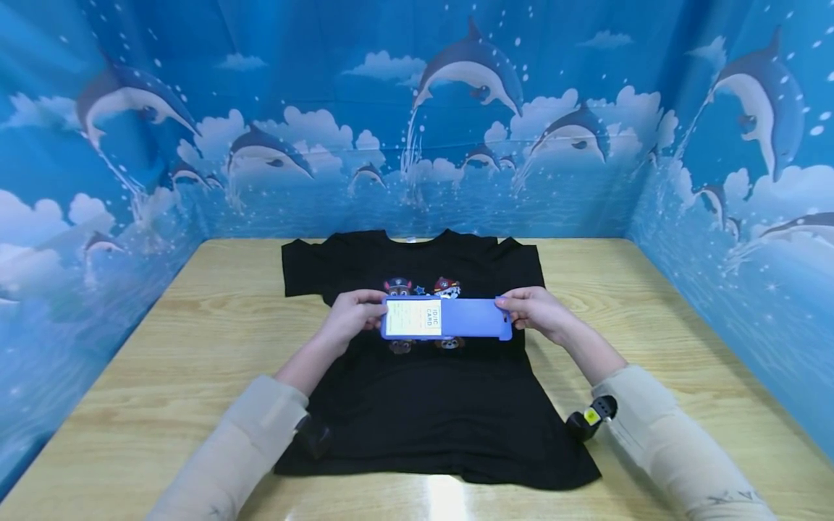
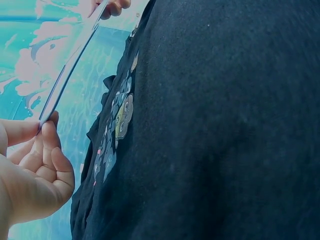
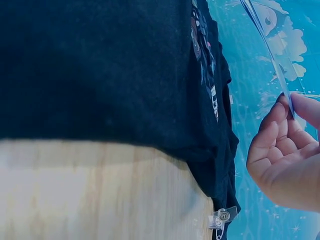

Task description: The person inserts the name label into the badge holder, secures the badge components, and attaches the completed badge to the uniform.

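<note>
A blue-purple ID card holder (image 1: 476, 318) is held level, long side across, over the chest print of a black T-shirt (image 1: 430, 412). Its left half shows a pale insert (image 1: 413, 318) printed "ID/IC CARD"; the right half is plain blue. My left hand (image 1: 352, 316) pinches the left end between thumb and fingers. At the other end, my right hand (image 1: 537, 311) pinches the corner, thumb on top. Seen edge-on in the left wrist view, the holder (image 2: 70, 72) is a thin strip raised off the shirt.
The T-shirt lies spread on a wooden table (image 1: 215, 362), sleeves outward, cartoon print (image 1: 447, 286) partly covered by the holder. A clear clip with a safety pin (image 3: 220, 220) shows by the shirt's edge in the right wrist view. A dolphin-patterned curtain (image 1: 417, 195) surrounds the table's back and sides.
</note>
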`<action>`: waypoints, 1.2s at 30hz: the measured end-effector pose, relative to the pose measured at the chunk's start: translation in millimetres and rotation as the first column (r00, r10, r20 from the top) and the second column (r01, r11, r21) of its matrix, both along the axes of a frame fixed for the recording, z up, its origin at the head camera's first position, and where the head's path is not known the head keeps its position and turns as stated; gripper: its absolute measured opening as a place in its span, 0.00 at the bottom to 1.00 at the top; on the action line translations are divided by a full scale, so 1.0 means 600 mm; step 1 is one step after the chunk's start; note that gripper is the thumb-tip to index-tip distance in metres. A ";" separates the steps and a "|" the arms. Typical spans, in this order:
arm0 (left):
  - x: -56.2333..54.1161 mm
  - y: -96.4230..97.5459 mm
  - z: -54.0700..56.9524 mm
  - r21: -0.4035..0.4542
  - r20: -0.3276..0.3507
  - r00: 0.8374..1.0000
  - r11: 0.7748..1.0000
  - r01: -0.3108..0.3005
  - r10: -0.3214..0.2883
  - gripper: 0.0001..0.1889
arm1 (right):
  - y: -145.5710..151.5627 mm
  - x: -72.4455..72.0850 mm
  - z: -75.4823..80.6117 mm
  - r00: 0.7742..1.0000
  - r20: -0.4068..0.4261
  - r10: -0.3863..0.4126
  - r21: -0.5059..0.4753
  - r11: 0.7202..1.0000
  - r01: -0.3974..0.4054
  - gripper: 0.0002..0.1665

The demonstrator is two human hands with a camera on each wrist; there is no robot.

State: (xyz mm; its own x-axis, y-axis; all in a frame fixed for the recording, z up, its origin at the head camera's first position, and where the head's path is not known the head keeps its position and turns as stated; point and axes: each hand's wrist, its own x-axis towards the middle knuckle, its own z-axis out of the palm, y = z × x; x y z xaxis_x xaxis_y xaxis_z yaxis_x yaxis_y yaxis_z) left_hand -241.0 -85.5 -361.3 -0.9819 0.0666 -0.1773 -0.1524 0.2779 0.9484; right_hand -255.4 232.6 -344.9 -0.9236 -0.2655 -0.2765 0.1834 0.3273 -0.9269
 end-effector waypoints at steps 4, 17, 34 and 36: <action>0.002 0.001 0.001 -0.001 -0.001 1.000 1.000 0.008 -0.008 0.18 | 0.000 0.001 -0.001 1.000 -0.001 0.002 0.016 1.000 -0.002 0.18; -0.001 0.003 -0.004 0.002 0.002 1.000 1.000 0.009 -0.009 0.18 | 0.001 0.000 -0.005 1.000 0.000 -0.030 -0.021 0.999 0.030 0.16; -0.003 0.006 -0.002 0.027 0.020 1.000 1.000 0.004 -0.005 0.18 | 0.004 0.002 -0.003 0.998 0.046 -0.047 -0.109 0.993 0.052 0.07; -0.003 0.007 -0.001 0.026 0.025 1.000 1.000 0.001 -0.001 0.18 | 0.004 0.002 -0.003 0.998 0.044 -0.043 -0.112 0.993 0.047 0.07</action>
State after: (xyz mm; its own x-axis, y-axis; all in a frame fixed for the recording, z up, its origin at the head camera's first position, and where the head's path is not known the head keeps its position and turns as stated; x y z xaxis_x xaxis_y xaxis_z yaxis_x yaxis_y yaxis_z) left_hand -243.1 -81.4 -361.7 -0.9772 0.0725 -0.1995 -0.1755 0.2532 0.9514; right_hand -254.2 235.3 -346.7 -0.9236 -0.2558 -0.2856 0.2348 0.2115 -0.9488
